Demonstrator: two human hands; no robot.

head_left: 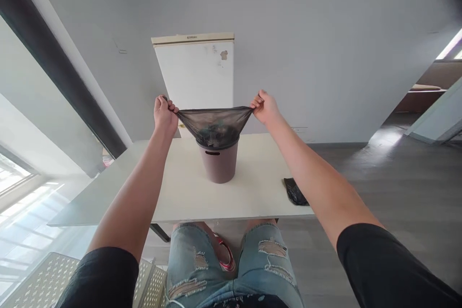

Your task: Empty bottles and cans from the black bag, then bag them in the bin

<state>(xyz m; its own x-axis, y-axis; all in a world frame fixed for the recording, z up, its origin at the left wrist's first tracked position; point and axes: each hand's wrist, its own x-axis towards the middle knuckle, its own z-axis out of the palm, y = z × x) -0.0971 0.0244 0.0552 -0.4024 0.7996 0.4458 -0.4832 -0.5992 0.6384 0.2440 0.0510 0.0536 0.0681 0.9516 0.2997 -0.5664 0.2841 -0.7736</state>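
A mauve trash can (220, 166) with a dark oval handle slot stands upright on the white table. From its top rises a thin black garbage bag (216, 118), its mouth pulled taut sideways above the rim. My left hand (165, 111) is closed on the bag's left corner, and my right hand (265, 107) pinches the right corner. Through the sheer plastic, dark contents show inside, too blurred to name. Under my right forearm lies a folded black plastic bundle (295, 191), partly covered by the arm.
The white table (187, 202) reaches across in front of my legs. Behind it a white fridge (202, 67) stands against the grey wall (306, 48). At the lower left is a perforated beige chair or stool (54, 279). Grey floor (346, 168) extends to the right.
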